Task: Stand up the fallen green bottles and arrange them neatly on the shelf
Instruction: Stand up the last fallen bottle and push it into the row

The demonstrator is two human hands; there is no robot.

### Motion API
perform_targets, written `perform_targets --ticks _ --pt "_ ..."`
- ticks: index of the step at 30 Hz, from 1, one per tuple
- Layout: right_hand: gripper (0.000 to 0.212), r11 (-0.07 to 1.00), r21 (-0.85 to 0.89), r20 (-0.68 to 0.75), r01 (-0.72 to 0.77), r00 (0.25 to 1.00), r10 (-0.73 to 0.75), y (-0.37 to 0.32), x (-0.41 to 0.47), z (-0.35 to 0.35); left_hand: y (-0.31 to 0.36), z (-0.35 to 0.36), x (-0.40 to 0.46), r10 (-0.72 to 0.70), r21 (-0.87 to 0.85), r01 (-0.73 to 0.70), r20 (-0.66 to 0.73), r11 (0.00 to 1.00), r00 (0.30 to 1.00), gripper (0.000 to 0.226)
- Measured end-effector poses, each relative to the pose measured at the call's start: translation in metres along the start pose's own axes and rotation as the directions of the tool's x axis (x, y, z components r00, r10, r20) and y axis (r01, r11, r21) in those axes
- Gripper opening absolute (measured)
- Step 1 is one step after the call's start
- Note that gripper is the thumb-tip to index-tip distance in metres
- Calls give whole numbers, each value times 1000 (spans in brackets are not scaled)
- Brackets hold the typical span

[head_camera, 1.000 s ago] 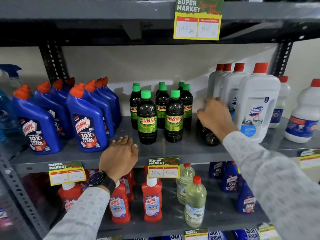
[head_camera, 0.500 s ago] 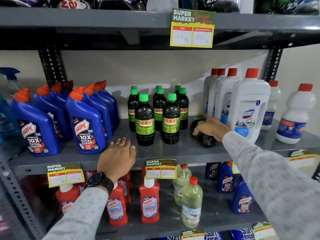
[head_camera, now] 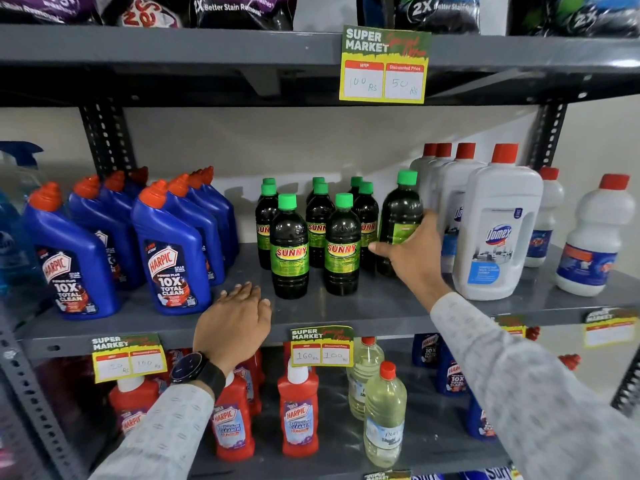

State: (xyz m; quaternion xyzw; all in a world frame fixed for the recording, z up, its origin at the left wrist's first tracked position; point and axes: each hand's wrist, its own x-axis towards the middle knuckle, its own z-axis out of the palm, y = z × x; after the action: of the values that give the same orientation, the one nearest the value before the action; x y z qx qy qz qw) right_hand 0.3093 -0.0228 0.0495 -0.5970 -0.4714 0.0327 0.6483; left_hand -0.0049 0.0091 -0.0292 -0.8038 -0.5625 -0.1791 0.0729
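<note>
Several dark bottles with green caps and green "SUNNY" labels stand upright in rows on the middle grey shelf (head_camera: 363, 306); the two front ones are a left bottle (head_camera: 289, 247) and a right bottle (head_camera: 342, 245). My right hand (head_camera: 414, 258) grips one more green-capped bottle (head_camera: 401, 209), held nearly upright just right of the group, its label turned away. Whether its base touches the shelf is hidden by my hand. My left hand (head_camera: 233, 323) rests flat on the shelf's front edge, fingers apart, holding nothing.
Blue Harpic bottles (head_camera: 169, 251) crowd the shelf to the left, white Domex bottles (head_camera: 495, 230) stand close on the right. A price tag (head_camera: 321, 346) hangs on the shelf edge. Red cleaners and clear bottles fill the shelf below, bags the shelf above.
My right hand has lifted the fallen bottle from lying on the shelf to nearly upright beside the standing group. My left hand stayed on the shelf edge.
</note>
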Motion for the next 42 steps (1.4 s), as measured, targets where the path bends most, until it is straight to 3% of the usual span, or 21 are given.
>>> perform_targets --ticks 8,12,15,19,23,33,39,42 --pt "94 997 -76 41 31 999 -28 35 -12 15 -1 3 1 -1 2 1 5 1000 1000 61" --pt "97 1000 1 83 10 996 -10 41 -8 14 -1 2 0 2 9 -2 -3 1000 1000 60" --pt "84 979 173 159 -110 984 82 51 -3 12 0 1 0 0 15 0 0 1000 1000 59" --pt "58 967 184 176 -178 974 146 54 -2 12 1 0 0 -2 20 2 -9 1000 1000 58" --pt "69 975 175 159 -137 981 110 49 -7 11 2 0 -1 -3 23 4 -9 1000 1000 58" --pt "67 954 230 221 -192 965 140 55 -3 12 0 2 0 3 33 -3 -8 999 1000 58" --pt "94 971 199 199 -134 976 94 52 -7 12 0 2 1 2 30 -2 -6 1000 1000 59" --pt "87 975 179 183 -128 978 95 53 -6 11 0 1 0 -1 23 1 -5 1000 1000 59"
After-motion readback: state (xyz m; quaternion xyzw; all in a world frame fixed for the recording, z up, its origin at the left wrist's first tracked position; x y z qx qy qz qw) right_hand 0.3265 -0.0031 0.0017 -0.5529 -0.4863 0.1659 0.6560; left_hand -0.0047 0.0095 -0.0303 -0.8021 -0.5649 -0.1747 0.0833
